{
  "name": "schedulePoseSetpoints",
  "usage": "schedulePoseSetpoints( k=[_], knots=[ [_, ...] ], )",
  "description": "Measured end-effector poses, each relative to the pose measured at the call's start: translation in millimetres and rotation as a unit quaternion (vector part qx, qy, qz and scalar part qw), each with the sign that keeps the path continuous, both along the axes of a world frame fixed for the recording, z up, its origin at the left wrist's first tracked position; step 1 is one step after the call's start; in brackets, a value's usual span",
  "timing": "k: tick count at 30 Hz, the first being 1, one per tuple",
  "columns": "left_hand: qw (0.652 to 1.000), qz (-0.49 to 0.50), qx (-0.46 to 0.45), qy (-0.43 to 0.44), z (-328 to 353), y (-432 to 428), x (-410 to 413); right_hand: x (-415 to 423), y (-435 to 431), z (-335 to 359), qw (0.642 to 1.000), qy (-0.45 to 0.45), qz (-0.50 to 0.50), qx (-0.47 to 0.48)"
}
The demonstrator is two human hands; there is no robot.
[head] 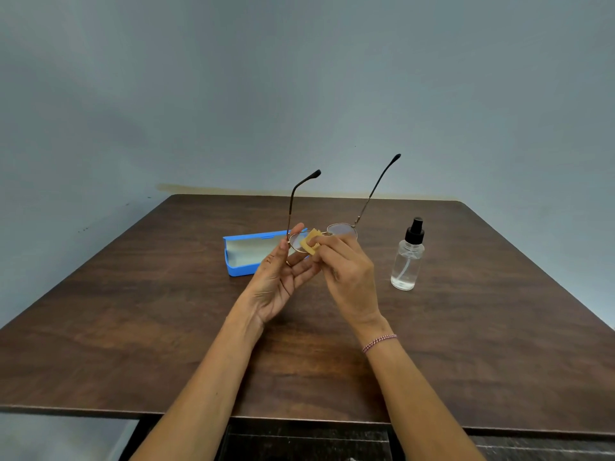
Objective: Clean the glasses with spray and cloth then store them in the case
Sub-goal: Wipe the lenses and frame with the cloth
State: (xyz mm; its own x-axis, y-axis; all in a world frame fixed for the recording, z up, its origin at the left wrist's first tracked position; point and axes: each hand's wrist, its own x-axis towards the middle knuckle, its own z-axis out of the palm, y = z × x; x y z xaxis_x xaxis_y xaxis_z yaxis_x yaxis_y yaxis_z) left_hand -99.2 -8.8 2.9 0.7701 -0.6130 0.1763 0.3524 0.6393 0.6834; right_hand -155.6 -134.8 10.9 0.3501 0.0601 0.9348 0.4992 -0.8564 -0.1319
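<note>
Glasses (332, 227) come into this only after the bigger things. Largest is the table (133, 327), dark wood, its near edge just under the forearms and its far edge against the wall; wide bare room lies left, right and in front of the hands. Next the case (246, 257), blue, lid open, lying left of centre behind the left hand, nothing visible inside it. Then the spray (408, 257), upright, capped, well apart to the right and clear of both arms.

The left hand (283, 281) is half open, palm turned up, thumb and fingers pinching the frame at the left hinge, so the glasses hang in the air above the table, between case and spray, temples unfolded and pointing up and away. The right hand (346, 271) pinches the cloth (311, 246), a small yellow fold, against the left lens.

By my judgement the wiping is under way. Whether the spraying is done cannot be told. The right lens looks untouched by the cloth now; folding the temples, laying the glasses in the case and shutting the lid are left.
</note>
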Motion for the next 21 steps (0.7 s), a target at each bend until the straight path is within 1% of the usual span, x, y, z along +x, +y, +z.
schedulePoseSetpoints(
  k=[5, 8, 10, 15, 18, 21],
  knots=[
    [0.999, -0.045, -0.020, 0.010, 0.6, -4.8, 1.2, -1.3, 3.5, 1.7, 1.000, -0.020, -0.003, -0.004],
    [0.997, -0.058, -0.051, 0.025, 1.0, -7.6, 3.0, -1.6, 3.9, 2.0, 1.000, -0.021, -0.014, -0.015],
    [0.996, -0.057, -0.061, 0.029, 0.1, -8.5, 5.7, -1.0, 4.3, 1.7, 1.000, -0.015, -0.014, -0.019],
    [0.997, -0.049, -0.055, 0.011, -3.1, -7.3, 12.2, 1.3, 6.3, 0.4, 1.000, 0.011, 0.002, -0.020],
    [0.997, -0.043, -0.054, 0.015, -3.6, -7.0, 12.8, 0.3, 8.6, 0.4, 1.000, 0.016, 0.007, -0.020],
    [0.998, -0.039, -0.052, 0.009, -2.2, -7.4, 11.2, -2.9, 8.2, 1.6, 1.000, 0.020, 0.005, -0.004]
  ],
)
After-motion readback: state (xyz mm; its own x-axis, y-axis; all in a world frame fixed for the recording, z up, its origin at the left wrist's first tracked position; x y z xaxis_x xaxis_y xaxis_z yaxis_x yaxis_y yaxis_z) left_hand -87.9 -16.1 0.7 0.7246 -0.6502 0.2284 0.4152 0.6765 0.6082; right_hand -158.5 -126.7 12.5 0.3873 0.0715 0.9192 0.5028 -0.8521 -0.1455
